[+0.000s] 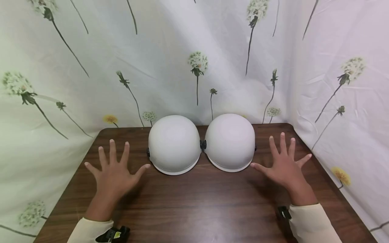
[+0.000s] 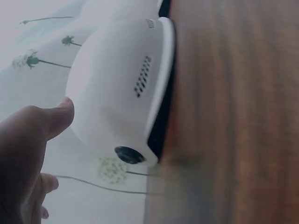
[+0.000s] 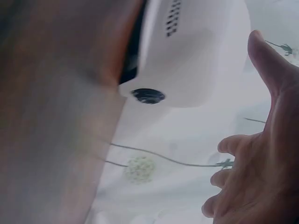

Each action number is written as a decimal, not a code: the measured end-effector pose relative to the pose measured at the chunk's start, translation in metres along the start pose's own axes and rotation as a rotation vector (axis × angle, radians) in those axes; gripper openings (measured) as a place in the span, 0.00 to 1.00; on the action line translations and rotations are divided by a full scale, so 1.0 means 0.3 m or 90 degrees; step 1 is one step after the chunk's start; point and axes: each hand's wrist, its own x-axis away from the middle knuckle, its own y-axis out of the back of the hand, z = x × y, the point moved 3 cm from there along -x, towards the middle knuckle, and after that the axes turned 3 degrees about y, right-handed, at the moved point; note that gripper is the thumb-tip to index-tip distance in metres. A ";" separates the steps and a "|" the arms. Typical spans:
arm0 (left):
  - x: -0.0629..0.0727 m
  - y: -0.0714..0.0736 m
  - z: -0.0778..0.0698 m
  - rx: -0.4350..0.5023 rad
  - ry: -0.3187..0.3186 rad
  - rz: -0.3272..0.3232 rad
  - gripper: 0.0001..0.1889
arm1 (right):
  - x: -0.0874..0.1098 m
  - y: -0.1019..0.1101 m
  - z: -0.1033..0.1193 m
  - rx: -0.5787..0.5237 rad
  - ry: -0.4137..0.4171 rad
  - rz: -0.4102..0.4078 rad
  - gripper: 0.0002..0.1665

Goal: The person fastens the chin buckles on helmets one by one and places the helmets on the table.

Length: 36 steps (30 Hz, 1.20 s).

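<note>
Two white, dome-shaped helmets, a left helmet (image 1: 174, 145) and a right helmet (image 1: 230, 141), sit side by side at the back of the table, their black side knobs meeting in the middle. My left hand (image 1: 113, 177) is spread wide beside the left helmet, its thumb near the rim and the palm holding nothing. Mirroring it, my right hand (image 1: 285, 168) has its fingers splayed, thumb pointing at the right helmet's lower edge. Slotted vents and a black knob (image 2: 129, 155) show on the left helmet in the left wrist view; the right wrist view shows a similar knob (image 3: 148, 95).
Both helmets stand on a dark wood-grain table (image 1: 194, 206) with rounded back corners. White cloth (image 1: 170, 67) printed with dandelions hangs behind the table and along both sides. Black straps with small devices (image 1: 117, 233) are at the cuffs of the light sleeves.
</note>
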 end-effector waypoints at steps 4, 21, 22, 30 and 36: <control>-0.015 0.019 -0.015 0.009 -0.004 -0.009 0.61 | -0.019 0.025 0.025 -0.006 0.016 -0.017 0.79; -0.058 0.072 -0.075 0.021 -0.017 -0.003 0.62 | -0.117 0.135 0.189 -0.017 0.092 -0.050 0.79; -0.063 0.075 -0.082 0.022 -0.018 -0.004 0.63 | -0.128 0.141 0.199 -0.019 0.099 -0.055 0.78; -0.106 0.088 -0.126 0.061 -0.029 -0.037 0.63 | -0.200 0.142 0.266 -0.014 0.152 -0.056 0.77; -0.137 0.093 -0.161 0.052 -0.044 -0.033 0.64 | -0.230 0.138 0.315 -0.024 0.168 -0.068 0.77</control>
